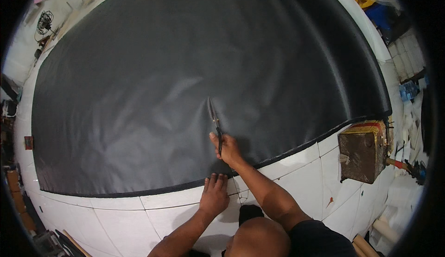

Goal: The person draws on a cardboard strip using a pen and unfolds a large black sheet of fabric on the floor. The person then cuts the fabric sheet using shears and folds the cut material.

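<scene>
A large black sheet (153, 81), with a leather-like sheen and shallow wrinkles, is spread over the white tiled floor (292, 178). My right hand (227, 148) is closed around the black handles of a pair of scissors (213, 114). The long metal blades point away from me, over the middle of the sheet's near half. Whether the blades touch the sheet, I cannot tell. At the sheet's near edge, my left hand (214, 194) is open, its fingertips resting on the border and its palm over the tiles.
A worn brown box (361, 152) with a yellow and red edge stands by the sheet's near right corner. A small reddish block (28, 142) lies left of the sheet. Beyond are a coiled black cable (45, 21), a blue plastic container (409, 91) and pale rolls (385, 230).
</scene>
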Demonstrator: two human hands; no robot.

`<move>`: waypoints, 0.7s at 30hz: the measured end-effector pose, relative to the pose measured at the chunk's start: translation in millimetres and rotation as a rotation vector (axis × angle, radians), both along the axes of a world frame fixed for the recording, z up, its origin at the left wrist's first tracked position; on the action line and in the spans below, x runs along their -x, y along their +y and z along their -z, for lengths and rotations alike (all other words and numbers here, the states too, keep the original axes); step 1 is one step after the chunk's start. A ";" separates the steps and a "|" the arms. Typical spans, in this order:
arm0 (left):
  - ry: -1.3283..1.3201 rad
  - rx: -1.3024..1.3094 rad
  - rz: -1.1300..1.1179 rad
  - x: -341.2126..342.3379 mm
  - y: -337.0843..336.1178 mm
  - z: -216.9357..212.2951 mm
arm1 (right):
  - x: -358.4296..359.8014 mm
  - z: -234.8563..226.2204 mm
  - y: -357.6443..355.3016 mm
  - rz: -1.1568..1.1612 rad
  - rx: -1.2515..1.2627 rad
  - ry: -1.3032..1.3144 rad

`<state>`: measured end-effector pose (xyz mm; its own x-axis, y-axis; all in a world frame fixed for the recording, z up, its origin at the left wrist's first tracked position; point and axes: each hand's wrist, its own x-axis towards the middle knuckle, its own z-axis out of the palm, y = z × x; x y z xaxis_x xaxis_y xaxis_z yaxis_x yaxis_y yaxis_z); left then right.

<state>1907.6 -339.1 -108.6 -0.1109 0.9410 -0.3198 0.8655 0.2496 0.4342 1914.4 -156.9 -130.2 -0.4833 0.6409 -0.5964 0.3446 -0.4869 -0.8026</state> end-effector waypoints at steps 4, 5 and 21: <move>0.010 0.059 0.020 1.8 2.7 -5.5 | 1.4 -3.0 4.2 -0.032 -0.029 -0.013; 0.009 0.062 0.017 1.4 2.7 -7.0 | 0.8 1.2 3.4 -0.062 -0.060 -0.042; -0.061 0.143 -0.101 -1.8 33.3 -18.7 | 81.3 3.8 87.0 -0.119 -0.127 -0.068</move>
